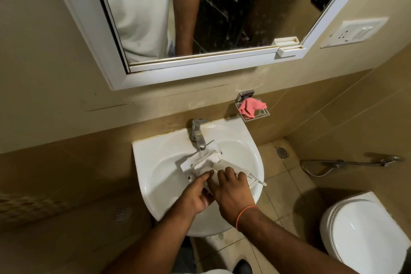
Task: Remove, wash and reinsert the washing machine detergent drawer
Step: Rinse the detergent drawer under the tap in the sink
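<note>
Small home bathroom, likely, washbasin, mirror, toilet, tiled walls

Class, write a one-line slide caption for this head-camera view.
Both hands hold the white detergent drawer in the sink under the tap.

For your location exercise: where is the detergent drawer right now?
In the head view, the detergent drawer lies in the white sink, below the tap, with the left hand and right hand on it.
</note>
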